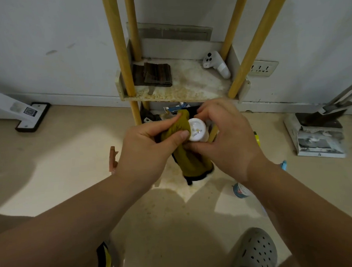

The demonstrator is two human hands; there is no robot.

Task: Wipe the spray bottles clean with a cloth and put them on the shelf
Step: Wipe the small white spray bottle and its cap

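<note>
Head view is all I've got, looking down at both hands in front of the shelf (180,82). My right hand (228,138) has its fingers curled around a white bottle (197,130), held with its flat end tipped up toward the camera, so I honestly can't see the nozzle or tell which end that is. My left hand (151,147) is pinching a mustard-yellow cloth (187,155) between thumb and fingers and pressing it against the bottle's side; the rest of the cloth hangs down below both hands. So I'd call this mid-wipe, bottle not shelved yet.

Stuff that could bite me from here, just my read:

- The grip on the bottle looks like fingertips only. If the cloth drags hard, the bottle could twist out and drop to the floor.
- The hanging tail of cloth could snag on the yellow posts (122,54) when I lift toward the shelf.
- The shelf already holds a dark folded cloth (155,74) on the left and a white controller (216,64) on the right. The free bit is in the middle, so a sloppy placement could knock the controller.
- There's another small bottle (240,190) on the floor by my right forearm, easy to kick over.
</note>
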